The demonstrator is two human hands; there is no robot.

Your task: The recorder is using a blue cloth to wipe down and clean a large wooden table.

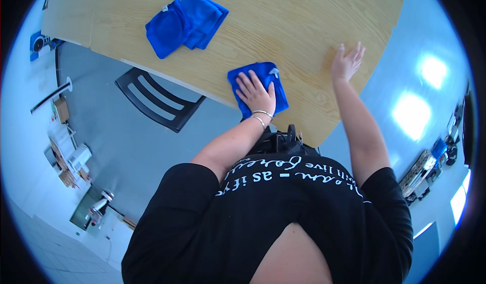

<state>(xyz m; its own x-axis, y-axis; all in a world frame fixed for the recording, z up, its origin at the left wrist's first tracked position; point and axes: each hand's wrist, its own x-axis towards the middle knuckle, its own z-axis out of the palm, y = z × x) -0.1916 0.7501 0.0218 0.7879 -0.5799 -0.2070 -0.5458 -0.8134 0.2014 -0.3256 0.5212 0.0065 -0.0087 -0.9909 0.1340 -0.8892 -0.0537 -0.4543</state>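
My left hand [256, 94], with bracelets on the wrist, rests flat on a folded blue cloth [280, 96] near the table's front edge. A small white tag sticks up at the cloth's far right corner. My right hand [347, 63] is off to the right over the wooden table [296, 22], fingers spread and holding nothing. It is apart from the cloth; whether it touches the tabletop I cannot tell. Farther off to the left lie more folded blue cloths [203, 18], overlapping one another. The nearest of these, a folded blue cloth [165, 29], also carries a white tag.
A black slatted chair back [159, 98] stands against the table's front edge at left. Close to my body at that edge is a black bag [283, 141]. Cardboard boxes [62, 109] and equipment line the left wall; assorted items [421, 174] lie along the right.
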